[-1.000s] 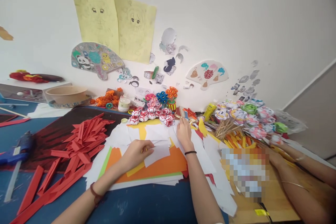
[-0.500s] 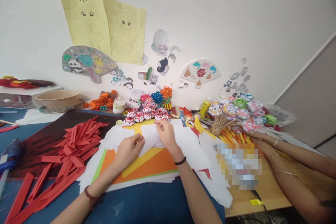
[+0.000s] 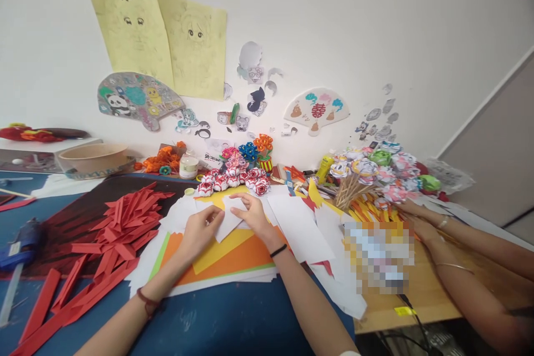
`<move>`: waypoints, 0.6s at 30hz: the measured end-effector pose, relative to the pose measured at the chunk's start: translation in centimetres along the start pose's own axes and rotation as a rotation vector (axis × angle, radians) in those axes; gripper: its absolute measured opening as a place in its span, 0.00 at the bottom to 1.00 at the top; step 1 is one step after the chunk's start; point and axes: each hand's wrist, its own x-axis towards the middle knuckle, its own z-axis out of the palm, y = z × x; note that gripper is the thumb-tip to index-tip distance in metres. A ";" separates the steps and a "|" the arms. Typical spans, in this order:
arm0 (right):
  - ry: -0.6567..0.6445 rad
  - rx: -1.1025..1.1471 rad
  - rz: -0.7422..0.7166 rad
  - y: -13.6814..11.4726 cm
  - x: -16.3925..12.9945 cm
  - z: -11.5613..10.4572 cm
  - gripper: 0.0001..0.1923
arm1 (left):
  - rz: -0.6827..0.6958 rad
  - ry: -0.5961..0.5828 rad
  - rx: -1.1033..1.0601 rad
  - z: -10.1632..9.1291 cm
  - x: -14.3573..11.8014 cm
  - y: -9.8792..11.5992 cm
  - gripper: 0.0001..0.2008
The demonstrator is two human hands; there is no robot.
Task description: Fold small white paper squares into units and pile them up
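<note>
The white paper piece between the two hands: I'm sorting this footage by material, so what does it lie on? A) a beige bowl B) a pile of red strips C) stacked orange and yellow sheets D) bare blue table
C: the white paper piece, held by the left hand and right hand, lies over the stacked orange and yellow sheets; the red strips lie off to the left.

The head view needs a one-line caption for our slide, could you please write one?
Left hand and right hand pinch a white paper piece over orange sheets, beside red paper strips.
</note>
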 end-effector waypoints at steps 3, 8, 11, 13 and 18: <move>-0.035 -0.010 0.000 -0.2 -0.1 0.3 0.18 | 0.005 -0.020 -0.013 -0.1 -0.1 0.3 0.15; -0.040 -0.003 0.104 0.7 -0.1 0.6 0.19 | 0.027 -0.004 0.000 -0.1 -0.2 0.6 0.13; -0.074 0.048 0.163 1.5 0.0 0.8 0.17 | 0.053 -0.003 0.007 -0.2 -0.2 0.7 0.10; -0.055 0.064 0.150 1.6 0.1 0.9 0.13 | 0.051 -0.009 0.012 -0.2 -0.1 0.8 0.09; 0.134 -0.002 0.131 1.0 0.4 0.5 0.07 | 0.050 -0.029 -0.003 -0.2 -0.1 1.2 0.08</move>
